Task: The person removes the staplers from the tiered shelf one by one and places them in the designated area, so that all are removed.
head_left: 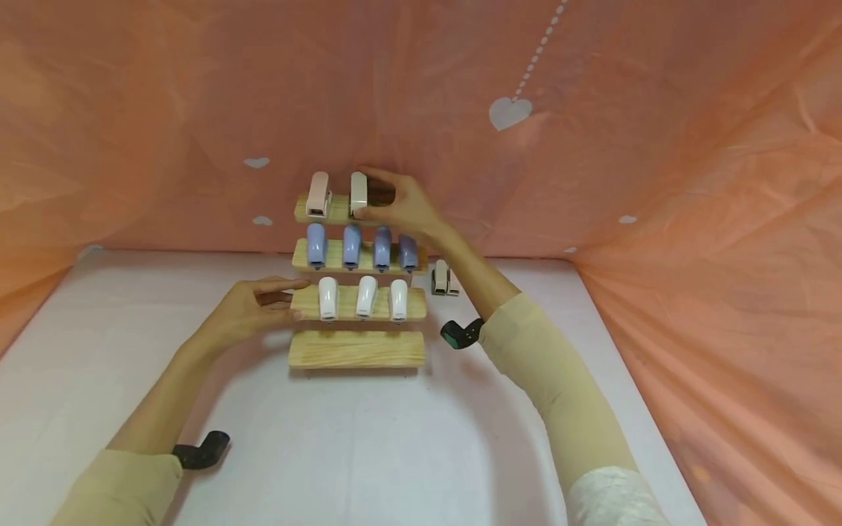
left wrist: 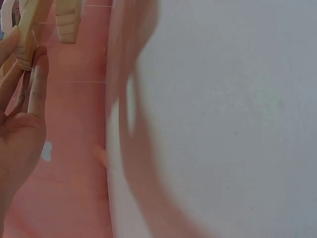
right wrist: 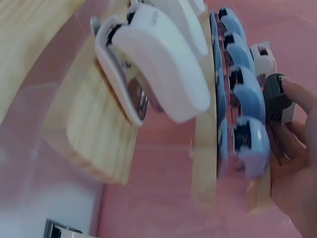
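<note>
Head view: we saw the pale stapler (head_left: 358, 188) at the rear tier (head_left: 340, 210) of a stepped wooden stand, its long axis running from back to front and its dark-mouthed end toward us. It stood upright, roughly parallel to the pink stapler (head_left: 319, 191) on its left, with a gap between them. The right grip (head_left: 409, 208) was clamped on it, thumb at the near end and fingers at the far end; we could not tell whether it touched the wood. The second tier (head_left: 299, 254) held four blue staplers (head_left: 351, 245), and the third tier (head_left: 306, 301) three white staplers (head_left: 366, 296), all pointing front to back. The left grip (head_left: 250, 310) pinched the third tier's left end between thumb and fingers. Beside the stand, two staplers (head_left: 440, 277) lay side by side on the desk (head_left: 368, 453).
</note>
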A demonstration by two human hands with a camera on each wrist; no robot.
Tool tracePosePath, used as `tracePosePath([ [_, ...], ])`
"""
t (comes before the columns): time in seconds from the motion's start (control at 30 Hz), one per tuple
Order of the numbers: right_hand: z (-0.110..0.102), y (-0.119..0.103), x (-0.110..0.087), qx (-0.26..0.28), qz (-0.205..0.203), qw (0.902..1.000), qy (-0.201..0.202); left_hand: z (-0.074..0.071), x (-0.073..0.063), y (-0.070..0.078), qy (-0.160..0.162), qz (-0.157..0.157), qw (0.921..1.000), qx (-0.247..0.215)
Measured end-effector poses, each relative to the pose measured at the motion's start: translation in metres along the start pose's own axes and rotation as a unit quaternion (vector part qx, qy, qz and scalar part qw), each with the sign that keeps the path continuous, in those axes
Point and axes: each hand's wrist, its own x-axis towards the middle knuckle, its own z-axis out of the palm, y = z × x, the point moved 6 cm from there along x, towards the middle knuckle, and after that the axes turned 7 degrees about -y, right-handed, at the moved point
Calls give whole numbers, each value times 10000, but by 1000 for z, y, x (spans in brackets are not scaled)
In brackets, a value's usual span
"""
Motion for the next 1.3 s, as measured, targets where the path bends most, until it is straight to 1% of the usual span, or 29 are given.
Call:
tracePosePath([
  [0.13,-8,5,-6,389,-122,9991,130,-3,-2,1,35,4,9999,96],
  [0.23,-13,9,-11,820,-204,9964,84,-3,-3,1,48,77,9999,52],
  [0.37,-18,14,-17,1161,-262,9929,-23,-3,-4,-2,81,35,10000,8],
  [0.43,-21,16,-21,1172,-247,9928,-24,-4,-5,-3,123,3,9999,66],
  [0.6,-30,21,-27,1028,-151,9946,23,-6,-5,-1,158,55,9998,122],
  [0.67,-34,24,-29,988,-141,9950,61,-7,-4,-1,145,40,9998,129],
  [0.77,-42,27,-34,965,-199,9949,194,-8,-3,1,121,14,9996,263],
  [0.93,-54,32,-43,569,-198,9975,368,-10,0,1,106,-96,9988,473],
  [1.03,-58,35,-48,481,-139,9982,337,-10,-1,0,115,-176,9988,453],
  [1.17,-63,41,-56,481,-73,9981,383,-10,-3,-1,140,-157,9990,401],
  [1.3,-68,47,-63,459,-11,9979,460,-9,-4,-3,147,-129,9997,171],
])
